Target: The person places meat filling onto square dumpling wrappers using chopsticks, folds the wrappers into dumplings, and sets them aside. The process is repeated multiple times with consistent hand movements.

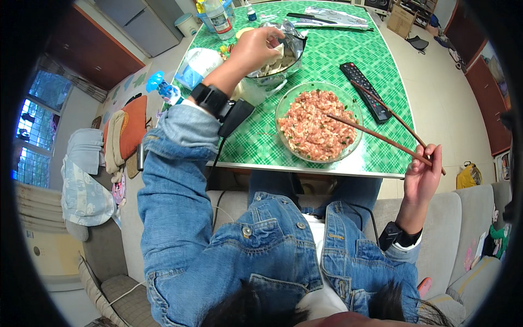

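Observation:
My left hand [257,45] reaches over a foil-lined container with a dark rim [295,45], its fingers pinching a pale, thin piece that looks like dough [278,51]. More pale pieces [282,64] lie inside; their exact shape is hard to make out. In my right hand [424,169], beyond the table's front right corner, are two brown chopsticks [380,135], spread apart. One tip is over the minced meat [316,124], which has green flecks and fills a clear glass bowl [282,141]. The other crosses a black remote control [365,93].
The green checked tablecloth [322,61] carries a clear bottle [220,20], a white-and-blue package [200,67], a blue toy [164,88] and a black knife [312,18] on a patterned sheet. A black cable [216,157] hangs from my left wrist device. A grey sofa [441,220] is behind me.

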A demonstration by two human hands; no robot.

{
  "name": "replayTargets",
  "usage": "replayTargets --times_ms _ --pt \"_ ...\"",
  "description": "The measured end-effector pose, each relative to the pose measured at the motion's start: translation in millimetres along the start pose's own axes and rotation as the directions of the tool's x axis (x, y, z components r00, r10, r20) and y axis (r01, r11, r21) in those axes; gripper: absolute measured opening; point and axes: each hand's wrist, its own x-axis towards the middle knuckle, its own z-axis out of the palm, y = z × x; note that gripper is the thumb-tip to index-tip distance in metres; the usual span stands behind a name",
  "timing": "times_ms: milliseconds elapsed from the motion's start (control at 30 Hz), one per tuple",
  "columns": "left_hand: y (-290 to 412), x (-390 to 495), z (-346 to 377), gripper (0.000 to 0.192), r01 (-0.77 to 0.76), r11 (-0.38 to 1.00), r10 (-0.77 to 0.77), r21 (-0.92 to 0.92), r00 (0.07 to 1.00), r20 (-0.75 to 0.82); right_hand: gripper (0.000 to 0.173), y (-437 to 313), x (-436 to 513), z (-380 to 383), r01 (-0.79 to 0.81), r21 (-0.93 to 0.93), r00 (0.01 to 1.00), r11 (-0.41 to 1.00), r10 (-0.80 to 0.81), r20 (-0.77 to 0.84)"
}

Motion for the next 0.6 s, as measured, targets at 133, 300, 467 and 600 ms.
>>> replayTargets --times_ms 133,300,467,600 --pt "-5 9 12 0.037 -0.012 0.999 0.011 0.053 1.000 0.014 0.031 0 -1 0 0.004 -0.013 1.000 1.000 -0.004 -0.014" --pt "3 2 -8 0.030 -0.033 0.999 0.031 -0.041 0.998 -0.053 0.032 1 -1 4 0.025 -0.061 0.998 0.998 -0.022 0.055" --pt "-4 -49 -61 0.019 0.050 0.987 -0.039 0.156 0.996 -0.077 0.051 1 -1 9 0.149 -0.207 0.975 0.967 -0.109 0.194" --pt "-21 -95 -70 0.019 0.168 0.966 -0.169 0.197 0.986 -0.012 0.054 2 5 14 0.185 -0.234 0.962 0.955 -0.127 0.241"
